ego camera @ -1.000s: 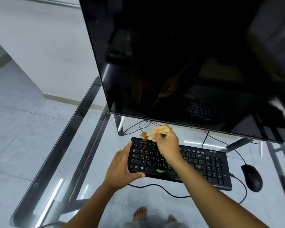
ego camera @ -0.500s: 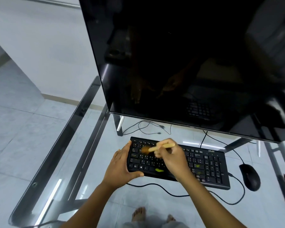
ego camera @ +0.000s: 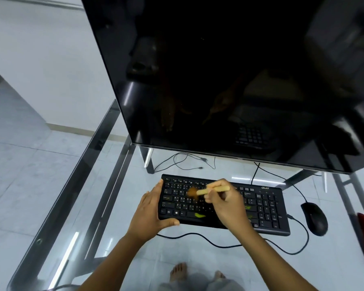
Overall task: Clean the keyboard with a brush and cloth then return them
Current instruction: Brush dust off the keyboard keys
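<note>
The right hand (ego camera: 227,204) is pinching the wooden brush (ego camera: 208,191), bristles touching the black keyboard (ego camera: 267,208); the left hand (ego camera: 150,213) is gripping the keyboard's left end.

Glass desk (ego camera: 105,196) (metal frame), pale tiled floor (ego camera: 19,175), plain white wall (ego camera: 40,59)

Soft, even white light fills the room, bright on the pale floor (ego camera: 19,164). The black monitor (ego camera: 219,80) works as a dim mirror, with thin glints down its left edge. Long white glare streaks lie on the glass worktop (ego camera: 124,185). The bristles of the brush (ego camera: 214,190) smear into an orange blur, and the mouse (ego camera: 314,219) looks soft. Straight edges bow near the corners.
</note>
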Motion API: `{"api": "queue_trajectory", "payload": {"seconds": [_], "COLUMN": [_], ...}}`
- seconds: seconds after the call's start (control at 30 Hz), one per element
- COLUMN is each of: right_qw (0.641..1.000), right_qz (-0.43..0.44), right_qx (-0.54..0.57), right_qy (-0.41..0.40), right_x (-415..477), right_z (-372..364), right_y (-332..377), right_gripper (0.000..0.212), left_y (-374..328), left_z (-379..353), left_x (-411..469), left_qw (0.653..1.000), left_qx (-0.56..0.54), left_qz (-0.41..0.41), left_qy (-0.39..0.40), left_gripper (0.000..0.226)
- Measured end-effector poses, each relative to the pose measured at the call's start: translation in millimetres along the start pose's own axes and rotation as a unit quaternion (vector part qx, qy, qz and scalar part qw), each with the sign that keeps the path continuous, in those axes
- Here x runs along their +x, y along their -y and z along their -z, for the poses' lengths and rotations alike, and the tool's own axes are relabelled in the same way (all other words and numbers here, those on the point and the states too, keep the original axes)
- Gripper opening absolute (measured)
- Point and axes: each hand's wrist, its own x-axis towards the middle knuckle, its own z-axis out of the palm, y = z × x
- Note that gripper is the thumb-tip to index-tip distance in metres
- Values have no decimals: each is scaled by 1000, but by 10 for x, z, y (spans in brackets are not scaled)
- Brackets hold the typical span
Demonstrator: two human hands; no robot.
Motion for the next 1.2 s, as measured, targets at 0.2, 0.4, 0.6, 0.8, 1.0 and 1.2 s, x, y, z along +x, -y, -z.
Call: {"api": "queue_trajectory", "payload": {"seconds": [0.2, 0.4, 0.6, 0.8, 1.0, 1.2], "right_qw": [999, 999, 997, 993, 992, 991], "right_qz": [-8, -27, -12, 25, 9, 41], "right_qx": [0, -40, -73, -106, -91, -79], "right_qy": [-49, 23, 30, -40, -86, -99], "right_x": [192, 193, -9, -249, -348, -322], "right_z": [108, 164, 332, 512, 695, 666], "right_y": [62, -4, -178, -419, -530, -505], "right_gripper": [27, 12, 12, 7, 17, 15], "left_y": [2, 71, -231, -484, -609, -589], "left_z": [16, -19, -185, -390, -446, -491], "left_x": [0, 83, 269, 384, 442, 438], "left_qw": [1000, 985, 974, 962, 955, 950], "left_qx": [11, 160, 188, 207, 227, 249], "left_qz": [-9, -39, -119, -143, -125, -105], "left_qy": [18, 46, 50, 110, 142, 155], "left_gripper": [117, 119, 94, 113, 126, 126]}}
